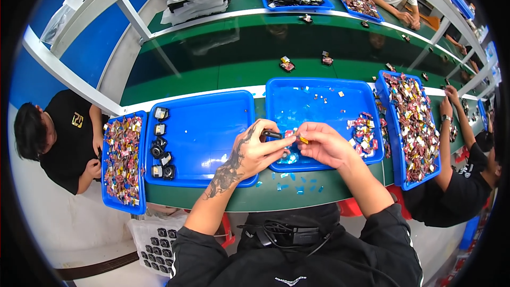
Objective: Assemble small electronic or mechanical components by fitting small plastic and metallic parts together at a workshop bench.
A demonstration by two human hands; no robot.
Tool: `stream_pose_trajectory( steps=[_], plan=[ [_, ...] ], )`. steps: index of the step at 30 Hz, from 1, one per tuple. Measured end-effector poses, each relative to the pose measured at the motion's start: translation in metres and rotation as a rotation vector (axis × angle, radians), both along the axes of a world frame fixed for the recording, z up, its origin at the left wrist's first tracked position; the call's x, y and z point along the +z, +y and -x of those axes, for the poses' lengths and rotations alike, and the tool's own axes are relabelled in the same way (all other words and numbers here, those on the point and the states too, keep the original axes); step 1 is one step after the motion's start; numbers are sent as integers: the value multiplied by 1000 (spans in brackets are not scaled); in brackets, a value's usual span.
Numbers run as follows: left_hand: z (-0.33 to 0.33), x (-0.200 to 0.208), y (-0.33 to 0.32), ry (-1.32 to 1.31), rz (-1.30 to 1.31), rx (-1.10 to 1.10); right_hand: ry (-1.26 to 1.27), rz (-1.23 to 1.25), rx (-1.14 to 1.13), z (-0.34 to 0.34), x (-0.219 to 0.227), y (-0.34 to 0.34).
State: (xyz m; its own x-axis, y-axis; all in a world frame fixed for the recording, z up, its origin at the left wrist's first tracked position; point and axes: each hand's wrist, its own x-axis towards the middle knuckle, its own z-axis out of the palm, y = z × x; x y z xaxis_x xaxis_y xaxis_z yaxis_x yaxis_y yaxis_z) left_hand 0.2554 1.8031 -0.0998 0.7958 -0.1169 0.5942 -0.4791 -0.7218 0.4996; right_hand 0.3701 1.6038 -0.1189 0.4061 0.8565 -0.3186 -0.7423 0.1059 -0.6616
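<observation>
My left hand [258,146] is closed around a small black casing [272,134], above the near left part of a blue tray [324,83]. Close beside it, the fingers of my right hand [325,144] pinch a small part with a yellow patch [303,140]. The fingertips of both hands almost meet, and what lies between them is partly hidden. Under my hands, light-blue film scraps [288,158] lie in the tray. A pile of small red, white and yellow electronic parts [364,134] fills its right side.
To the left, a blue tray [212,176] holds several black camera-like units [159,149]. Trays heaped with small parts flank the bench, one left [122,159] and one right [413,127]. More film scraps [300,188] dot the near edge. Beyond runs a green conveyor [234,69]; co-workers sit around.
</observation>
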Motion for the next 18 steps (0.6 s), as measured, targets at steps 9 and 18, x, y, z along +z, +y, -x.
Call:
stream_pose_trajectory(
  steps=[9,18],
  plan=[
    [3,-10,-5,250,570,4,-1169,340,-357,36,27,21],
    [4,-11,-13,303,585,-49,-1405,260,-330,38,45,24]
  ],
)
